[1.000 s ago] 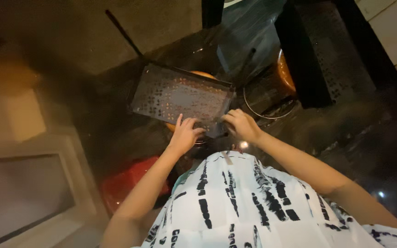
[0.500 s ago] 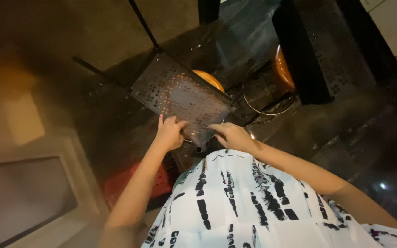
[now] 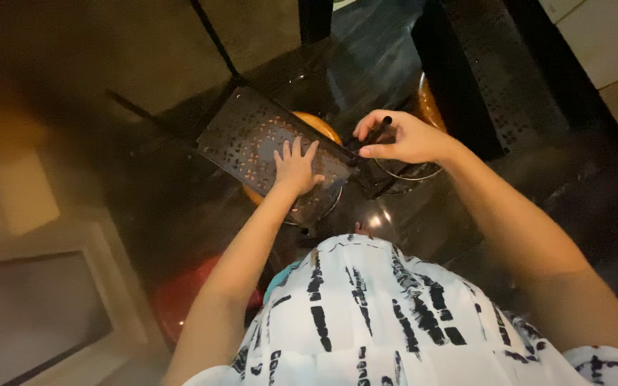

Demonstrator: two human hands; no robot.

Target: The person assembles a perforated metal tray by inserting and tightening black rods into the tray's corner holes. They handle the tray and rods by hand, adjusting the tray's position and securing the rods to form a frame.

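A dark perforated metal tray (image 3: 248, 136) lies tilted over an orange bowl (image 3: 317, 126) on a wet dark surface. My left hand (image 3: 296, 166) presses flat on the tray's near right part, fingers spread. My right hand (image 3: 399, 137) is raised at the tray's right corner, fingers curled around a thin dark rod (image 3: 379, 127) that sticks up from that corner. A round wire ring (image 3: 409, 171) lies just below my right hand.
A tall black perforated panel (image 3: 491, 78) stands at the upper right, with another orange vessel (image 3: 427, 104) beside it. A red tub (image 3: 180, 300) sits low at the left, by a pale ledge (image 3: 51, 286). Thin black legs (image 3: 212, 36) stick out behind the tray.
My right hand has left the tray's near edge and risen to its right corner, closing on a thin rod. My left hand has slid forward and flattened on the tray.
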